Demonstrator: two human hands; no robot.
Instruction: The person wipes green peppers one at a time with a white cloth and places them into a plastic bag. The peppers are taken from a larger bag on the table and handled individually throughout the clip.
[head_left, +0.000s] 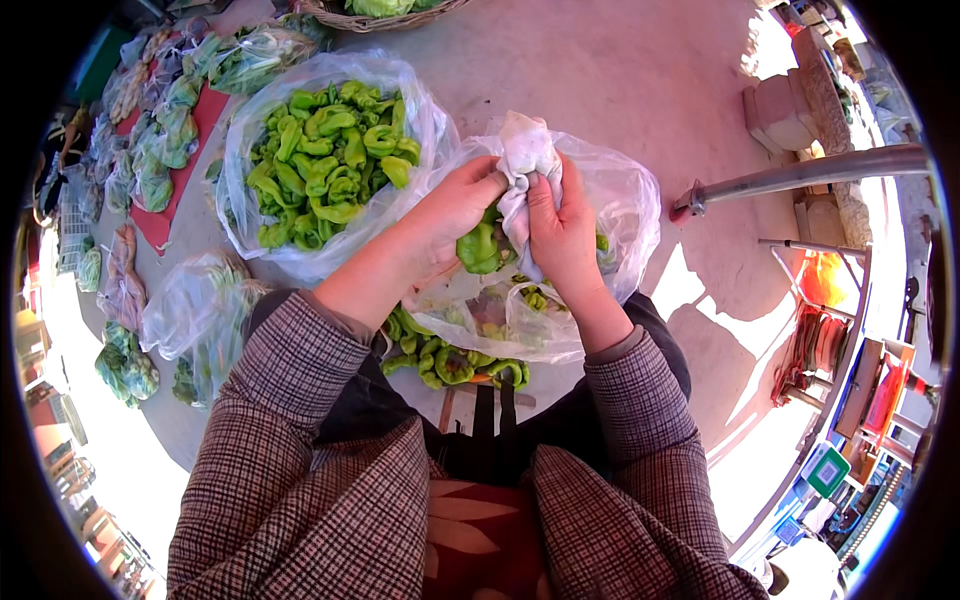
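Observation:
My left hand (459, 214) is closed around the upper part of a green pepper (480, 251), whose lower end hangs below the fingers. A crumpled whitish cloth (525, 150) is pinched in my right hand (562, 225) and lies against the pepper's side; my left thumb touches it too. Directly beneath both hands spreads a clear plastic bag (626, 199) with some peppers inside, partly hidden by my hands. More green peppers (442, 364) lie on the ground between my knees. To the left, another open clear bag (232, 187) is full of green peppers (322, 165).
Bagged vegetables (154, 180) cover a red sheet (199, 127) at the far left. A knotted plastic bag (195, 307) sits by my left knee. A wicker basket (360, 22) of cabbage stands ahead. On the right, a metal pole (810, 180) slants over the concrete floor.

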